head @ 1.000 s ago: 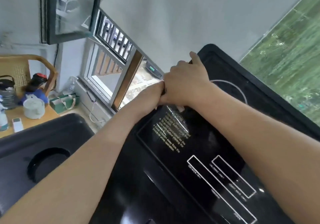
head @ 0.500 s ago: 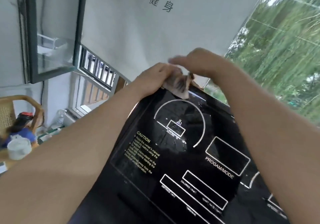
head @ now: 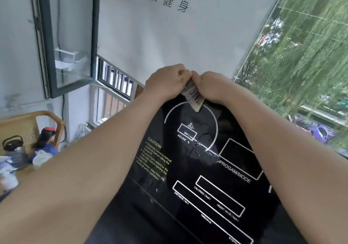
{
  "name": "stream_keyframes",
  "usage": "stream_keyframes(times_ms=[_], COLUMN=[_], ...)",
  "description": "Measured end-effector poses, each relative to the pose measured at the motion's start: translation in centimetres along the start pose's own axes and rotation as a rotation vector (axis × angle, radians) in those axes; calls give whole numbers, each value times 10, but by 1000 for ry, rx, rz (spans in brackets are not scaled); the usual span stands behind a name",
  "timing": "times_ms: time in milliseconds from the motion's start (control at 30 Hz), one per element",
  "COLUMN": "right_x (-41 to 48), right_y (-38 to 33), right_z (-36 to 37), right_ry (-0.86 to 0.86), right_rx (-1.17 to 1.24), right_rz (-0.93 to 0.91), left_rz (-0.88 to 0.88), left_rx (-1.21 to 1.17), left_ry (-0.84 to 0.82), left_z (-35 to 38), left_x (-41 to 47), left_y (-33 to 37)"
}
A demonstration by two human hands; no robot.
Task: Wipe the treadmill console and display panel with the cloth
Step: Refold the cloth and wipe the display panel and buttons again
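Both hands clenched on the cloth (head: 193,97). The left hand (head: 167,81) and right hand (head: 212,85) met knuckle to knuckle with fingers curled in, the fabric bunched between them. The cloth was pale with dark reddish stripes, soft and crumpled. One corner hung down onto the top edge of the display panel (head: 207,168), touching the white arc printed there.

The panel was flat, glossy black and reflective. It had white-outlined rectangles, the labels INCLINE %, PROGAM/MODE, CALORIES and DISTANCE, and a yellow CAUTION block at left. Whitish scuffs or smears showed just below the incline box. The console (head: 120,215) surround below and left of the panel was also black, and duller.

Containers sat far left, well apart from the hands:
- dark ribbed jug (head: 14,149) with a loop handle, lid on
- dark bottle (head: 45,137) with a red cap
- white round tub (head: 40,160), blurred
- clear bottle (head: 83,130) low by the wall

Couldn't tell the contents of any of them.

A woven cane chair (head: 28,119) with a curved wooden frame stood behind them. A dark metal-framed glass window (head: 69,36) hung open above. A white banner (head: 169,36) with "GYM" lettering sat behind the hands, with green foliage through the glass at right.
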State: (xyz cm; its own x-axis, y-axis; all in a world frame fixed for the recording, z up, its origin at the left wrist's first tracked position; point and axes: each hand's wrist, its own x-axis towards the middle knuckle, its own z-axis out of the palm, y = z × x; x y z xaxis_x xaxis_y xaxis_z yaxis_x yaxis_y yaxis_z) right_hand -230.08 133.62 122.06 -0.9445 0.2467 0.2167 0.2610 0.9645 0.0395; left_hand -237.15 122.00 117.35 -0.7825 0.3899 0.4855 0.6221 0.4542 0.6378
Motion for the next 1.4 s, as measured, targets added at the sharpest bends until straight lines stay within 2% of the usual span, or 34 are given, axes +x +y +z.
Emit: stream_keyframes(times_ms=[133,333,467,633,700,833,900,1000,1100,1267,1333,1400], right_x=[-59,-174,-227,-263,-248,-195,-168,-148,-167,-247,-278,-300], right_y=[47,123,153,177,166,109,76,60,88,160,186,204], right_z=[-18,-38,-47,-58,-58,-38,-28,-22,-24,-31,-30,-17], right_ry=[-78,-41,-10,-25,-34,72,137,147,133,205,262,358], right_rx=[130,72,17,-55,-88,-215,-205,-128,-174,-196,-119,137], right_rz=[115,342,395,446,441,279,188,179,219,324,378,452], left_rz=[127,357,433,646,623,531,459,382,336,491,550,599], left_rx=[371,437,498,477,442,506,531,531,482,446,407,404], left_ry=[-116,-314,-327,-215,-205,-159,-123,-131,-162,-295,-333,-339], left_z=[13,70,92,115,108,70,53,48,59,102,122,138], left_x=[-5,-62,-95,-128,-122,-88,-69,-55,-63,-103,-121,-135], left_y=[72,182,228,253,241,176,140,121,146,233,265,287])
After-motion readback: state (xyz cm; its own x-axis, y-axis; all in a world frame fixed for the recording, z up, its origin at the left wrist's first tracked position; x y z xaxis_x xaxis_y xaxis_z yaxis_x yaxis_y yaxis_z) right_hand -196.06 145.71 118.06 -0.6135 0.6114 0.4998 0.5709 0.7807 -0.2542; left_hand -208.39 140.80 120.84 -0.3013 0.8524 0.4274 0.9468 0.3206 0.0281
